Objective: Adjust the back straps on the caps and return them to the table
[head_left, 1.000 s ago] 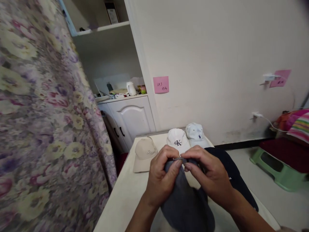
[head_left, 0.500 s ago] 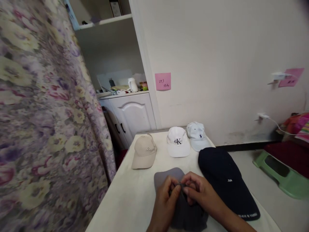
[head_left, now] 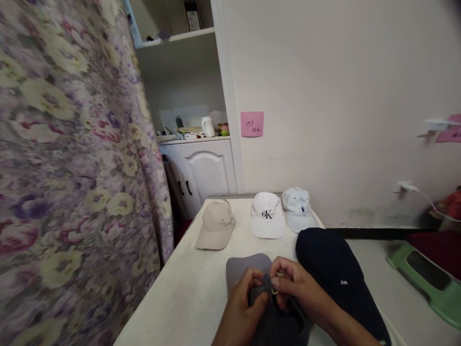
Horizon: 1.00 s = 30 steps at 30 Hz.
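gray cap [head_left: 243, 269] at near part of table [head_left: 169, 293], brim pointing away toward wall [head_left: 324, 120], long axis near-to-far. my left hand [head_left: 245, 305] and right hand [head_left: 297, 286] both pinch its strap [head_left: 267, 281].

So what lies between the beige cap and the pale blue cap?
In the head view, the white cap lies between the beige cap and the pale blue cap.

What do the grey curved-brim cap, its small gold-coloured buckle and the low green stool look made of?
Grey cap: matte cloth, perhaps cotton; no shine, soft-edged back opening.
Gold-coloured buckle: probably metal, slightly shiny; thin, bright yellowish frame.
Green stool: likely moulded plastic, smooth; rounded edges around a cut-out.
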Available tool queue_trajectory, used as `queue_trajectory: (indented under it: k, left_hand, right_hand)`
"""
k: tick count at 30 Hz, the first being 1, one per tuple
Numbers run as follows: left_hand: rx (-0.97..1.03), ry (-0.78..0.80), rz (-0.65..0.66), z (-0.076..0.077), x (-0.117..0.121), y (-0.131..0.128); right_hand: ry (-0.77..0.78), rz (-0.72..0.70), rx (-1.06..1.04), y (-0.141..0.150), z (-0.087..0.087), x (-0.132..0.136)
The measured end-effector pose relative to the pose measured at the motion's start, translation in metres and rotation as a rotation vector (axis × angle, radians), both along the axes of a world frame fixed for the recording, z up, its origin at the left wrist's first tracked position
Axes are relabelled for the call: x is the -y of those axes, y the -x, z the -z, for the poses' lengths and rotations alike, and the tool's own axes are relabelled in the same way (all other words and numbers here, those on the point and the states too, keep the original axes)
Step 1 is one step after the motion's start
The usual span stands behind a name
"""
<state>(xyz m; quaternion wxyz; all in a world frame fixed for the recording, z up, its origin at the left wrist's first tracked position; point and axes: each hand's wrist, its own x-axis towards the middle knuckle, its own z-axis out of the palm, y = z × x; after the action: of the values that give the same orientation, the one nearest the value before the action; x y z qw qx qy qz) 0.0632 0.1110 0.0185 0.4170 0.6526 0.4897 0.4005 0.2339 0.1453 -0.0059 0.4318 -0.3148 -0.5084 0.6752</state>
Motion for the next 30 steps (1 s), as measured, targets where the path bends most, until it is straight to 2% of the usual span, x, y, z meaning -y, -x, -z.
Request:
queue_trajectory:
  k: [6,14,18,24,26,30]
  left_hand:
    - [-0.034,-0.037,-0.085,0.01,0.004,-0.002]
    - [-0.075,-0.08,-0.045,0.018,0.002,-0.001]
    - [-0.216,-0.085,-0.046,0.02,0.003,-0.007]
    - [-0.51,-0.274,-0.104,0.02,0.008,-0.015]
    - [-0.507,-0.325,-0.084,0.02,0.009,-0.017]
    - [-0.348,-0.352,-0.032,0.023,0.008,-0.017]
  right_hand:
    - [0.047,-0.017,-0.07,0.004,0.01,-0.004]
    - [-0.107,0.059,-0.079,0.0,0.006,-0.008]
    - [-0.117,0.044,-0.056,-0.002,0.005,-0.008]
    - [-0.085,0.018,-0.03,-0.001,0.005,-0.01]
    - [-0.075,0.025,-0.03,-0.002,0.004,-0.01]
    - [-0.057,0.047,-0.031,-0.006,0.004,-0.011]
